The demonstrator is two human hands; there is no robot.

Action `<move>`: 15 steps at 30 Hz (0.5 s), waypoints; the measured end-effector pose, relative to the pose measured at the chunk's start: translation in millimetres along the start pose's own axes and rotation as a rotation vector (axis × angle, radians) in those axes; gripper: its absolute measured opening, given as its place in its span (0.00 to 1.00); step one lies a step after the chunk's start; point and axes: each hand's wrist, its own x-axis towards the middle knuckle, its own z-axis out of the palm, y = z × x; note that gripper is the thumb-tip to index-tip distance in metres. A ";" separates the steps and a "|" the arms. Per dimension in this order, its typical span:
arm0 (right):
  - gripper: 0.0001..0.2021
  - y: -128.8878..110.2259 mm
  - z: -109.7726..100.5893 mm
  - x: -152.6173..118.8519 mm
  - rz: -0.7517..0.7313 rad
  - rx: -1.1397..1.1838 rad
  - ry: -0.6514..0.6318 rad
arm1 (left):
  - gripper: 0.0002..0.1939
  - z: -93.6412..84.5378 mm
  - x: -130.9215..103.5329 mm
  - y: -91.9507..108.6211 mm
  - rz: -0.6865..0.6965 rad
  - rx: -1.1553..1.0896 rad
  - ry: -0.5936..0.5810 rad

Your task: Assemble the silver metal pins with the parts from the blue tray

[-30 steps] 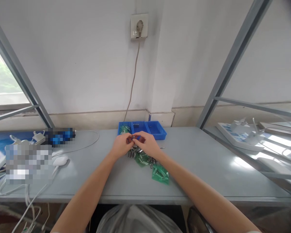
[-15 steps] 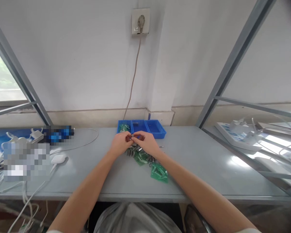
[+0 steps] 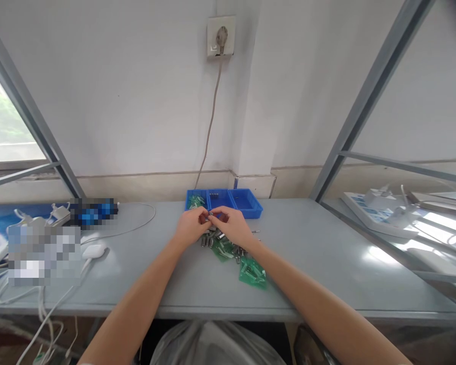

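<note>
The small metal part (image 3: pixel 211 214) is between the fingertips of left hand (image 3: pixel 191 226) and right hand (image 3: pixel 232 226). Each grip is nearly closed, pinching this part. It is above the metal pieces (image 3: pixel 209 239), near the blue tray (image 3: pixel 255 213).

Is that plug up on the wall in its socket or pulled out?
In: the plug sits against the face of the wall socket, no prongs showing, its cord hanging below.
</note>
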 end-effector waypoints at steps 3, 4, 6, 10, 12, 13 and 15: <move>0.12 1.9 -1.3 1.1 -0.009 0.001 0.016 | 0.04 -0.9 0.0 1.0 0.012 0.006 0.011; 0.12 2.9 -1.4 1.7 -0.014 -0.001 0.017 | 0.04 -0.7 0.2 1.1 0.019 0.009 0.011; 0.12 5.1 -1.2 2.6 -0.025 -0.013 0.014 | 0.04 0.3 0.8 0.9 0.032 0.019 0.003; 0.12 7.0 0.4 2.4 -0.043 -0.030 0.007 | 0.02 2.6 1.1 0.1 0.049 0.031 -0.018; 0.11 6.7 1.0 1.6 -0.044 -0.023 0.006 | 0.01 2.8 0.7 0.3 0.039 0.024 -0.025; 0.11 6.4 1.2 1.3 -0.043 -0.020 0.006 | 0.01 2.5 0.5 0.5 0.032 0.019 -0.027; 0.12 5.5 1.3 0.9 -0.039 -0.016 0.010 | 0.01 1.8 0.2 1.3 0.026 0.007 -0.025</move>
